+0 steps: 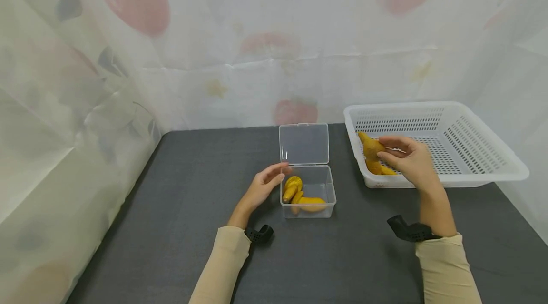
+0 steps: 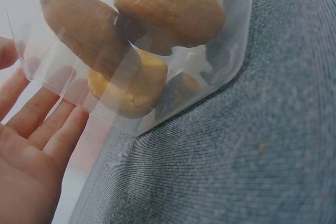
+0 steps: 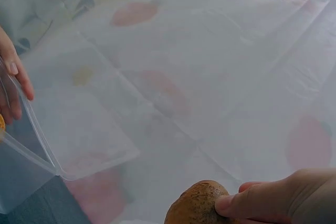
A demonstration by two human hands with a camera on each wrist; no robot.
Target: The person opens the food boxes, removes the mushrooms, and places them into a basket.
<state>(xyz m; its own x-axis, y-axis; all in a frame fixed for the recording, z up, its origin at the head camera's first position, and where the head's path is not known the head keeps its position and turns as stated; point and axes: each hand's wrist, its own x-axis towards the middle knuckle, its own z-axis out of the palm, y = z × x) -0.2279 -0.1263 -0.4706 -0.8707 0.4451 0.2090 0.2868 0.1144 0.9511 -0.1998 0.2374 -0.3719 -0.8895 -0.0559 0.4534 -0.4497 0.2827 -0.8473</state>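
Note:
In the head view my right hand (image 1: 408, 159) pinches a yellow-brown, pear-shaped item (image 1: 371, 148) between thumb and fingers, over the left end of the white basket (image 1: 475, 178). Its skin looks brown and rough in the right wrist view, where the lower part is cut off. More yellow pieces (image 1: 387, 171) lie below it in the basket. My left hand (image 1: 263, 185) touches the left side of a clear plastic box (image 1: 329, 180), fingers fairly straight along its wall and rim. Several yellow-brown, knobbly pieces (image 2: 168, 9) lie inside the box.
The box's hinged lid (image 1: 304, 143) stands raised at its back. A dark grey cloth (image 1: 192, 190) covers the table. White printed curtains (image 1: 205, 23) hang close behind and along the left side. The slotted basket takes up the table's back right.

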